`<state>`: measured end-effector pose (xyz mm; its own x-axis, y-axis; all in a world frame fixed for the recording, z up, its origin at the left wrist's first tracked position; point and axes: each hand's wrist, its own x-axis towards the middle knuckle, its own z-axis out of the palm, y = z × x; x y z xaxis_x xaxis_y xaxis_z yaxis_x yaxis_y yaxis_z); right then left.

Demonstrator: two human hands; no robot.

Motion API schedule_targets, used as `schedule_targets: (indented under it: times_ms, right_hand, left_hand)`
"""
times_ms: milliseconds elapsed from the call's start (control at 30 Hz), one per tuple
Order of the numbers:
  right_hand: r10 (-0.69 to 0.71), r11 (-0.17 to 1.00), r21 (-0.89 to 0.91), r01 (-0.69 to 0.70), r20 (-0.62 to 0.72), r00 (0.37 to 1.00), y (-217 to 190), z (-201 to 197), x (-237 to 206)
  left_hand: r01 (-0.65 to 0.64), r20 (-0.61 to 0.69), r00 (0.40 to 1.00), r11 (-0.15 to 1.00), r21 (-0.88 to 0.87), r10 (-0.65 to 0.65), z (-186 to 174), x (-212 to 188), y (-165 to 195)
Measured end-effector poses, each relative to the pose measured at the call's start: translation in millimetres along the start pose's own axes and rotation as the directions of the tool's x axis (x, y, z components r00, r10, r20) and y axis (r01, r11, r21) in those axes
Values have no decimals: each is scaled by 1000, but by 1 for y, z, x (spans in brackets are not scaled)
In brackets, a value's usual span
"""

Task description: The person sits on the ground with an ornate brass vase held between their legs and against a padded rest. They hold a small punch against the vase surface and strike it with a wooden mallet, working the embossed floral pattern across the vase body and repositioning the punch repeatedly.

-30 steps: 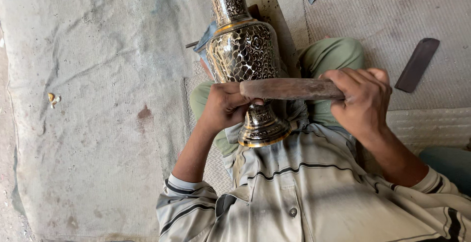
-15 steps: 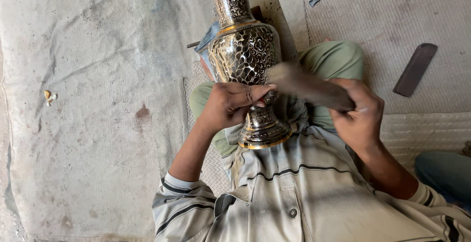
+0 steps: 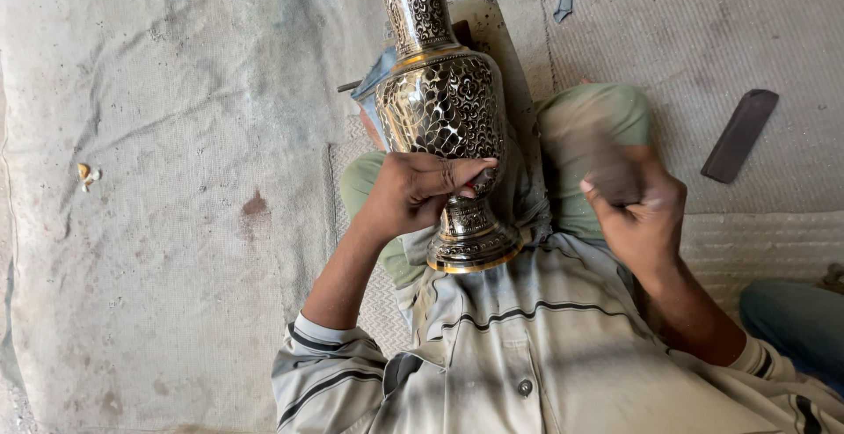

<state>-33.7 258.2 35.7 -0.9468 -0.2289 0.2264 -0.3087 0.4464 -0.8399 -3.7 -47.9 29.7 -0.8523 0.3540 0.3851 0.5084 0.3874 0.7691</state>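
Note:
A tall engraved metal vase [image 3: 440, 104] with a silver-and-black floral pattern and brass rims lies across my lap, foot toward me. My left hand [image 3: 413, 192] grips its narrow stem just above the foot, with a small tool pinched in the fingers against the metal. To the right of the vase, over my green-trousered knee, my right hand [image 3: 637, 214] is closed on a flat dark wooden mallet [image 3: 591, 148]. The mallet is blurred with motion and apart from the vase.
A second flat dark wooden piece [image 3: 738, 135] lies on the woven mat at the right. A pale stained cloth [image 3: 158, 179] covers the floor at the left, with a small yellowish scrap [image 3: 85, 173] on it. A wooden block [image 3: 492, 29] sits under the vase.
My right hand has swung the mallet from across the vase's stem out and away to the right. The left hand keeps its hold on the stem.

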Motion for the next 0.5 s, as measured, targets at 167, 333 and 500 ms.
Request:
schedule_targets:
  times_ms: [167, 333, 500]
  right_hand:
    - [96, 989, 111, -97, 7, 995, 4, 1, 7]
    - [-32, 990, -136, 36, 33, 999, 10, 2, 12]
    - [-161, 889, -410, 204, 137, 977, 5, 0, 32]
  left_hand:
    - [22, -11, 1000, 1000, -20, -22, -3, 2, -2]
    - [4, -45, 999, 1000, 8, -3, -3, 4, -6]
    - [6, -59, 998, 999, 41, -4, 0, 3, -4]
